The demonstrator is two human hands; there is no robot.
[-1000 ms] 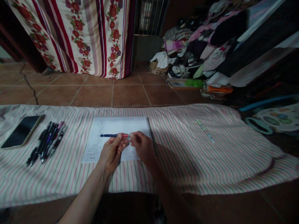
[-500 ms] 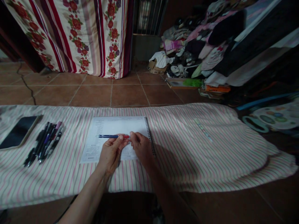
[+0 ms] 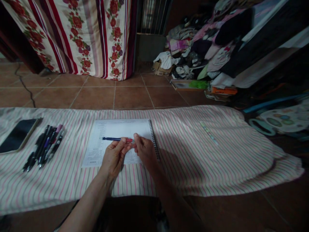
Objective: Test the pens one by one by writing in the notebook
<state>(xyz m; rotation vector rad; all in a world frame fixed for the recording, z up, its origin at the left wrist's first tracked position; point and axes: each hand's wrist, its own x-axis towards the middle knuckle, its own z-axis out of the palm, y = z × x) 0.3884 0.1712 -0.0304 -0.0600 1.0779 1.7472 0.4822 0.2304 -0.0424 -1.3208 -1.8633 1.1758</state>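
Tabletop [image 3: 169, 187] first: we've got striped cloth [image 3: 231, 154] over it, loose and rumpled toward four o'clock (clock centred on the notebook, twelve away from the person). A forearm catching the near edge could drag everything along. Notebook [image 3: 116, 129] next, flat, spiral binding on its three o'clock side; we think a leaning wrist could skew or crease the page. Phone [image 3: 18, 137] sits well out at nine o'clock, low risk, hands well apart from it. Bunch of pens [image 3: 45, 145] also at nine, between phone and notebook, lying loose; a wide left sweep could set them rolling.

Hands: left hand [image 3: 117, 154] has its grip pinched on the pen [image 3: 111, 139] near the red section; right hand [image 3: 145, 148] has its grip closed around the three o'clock end, exact contact hidden by fingers. Pen hangs over the page, blue barrel toward nine. Main risk, we'd say: uneven pull or twist between the two pinches, so it slips, spins, or drops and marks the paper. If that end comes apart, small parts could scatter. Smallest, pale patterned strip [image 3: 209, 132] at three o'clock: blends into the stripes, easily overlooked.
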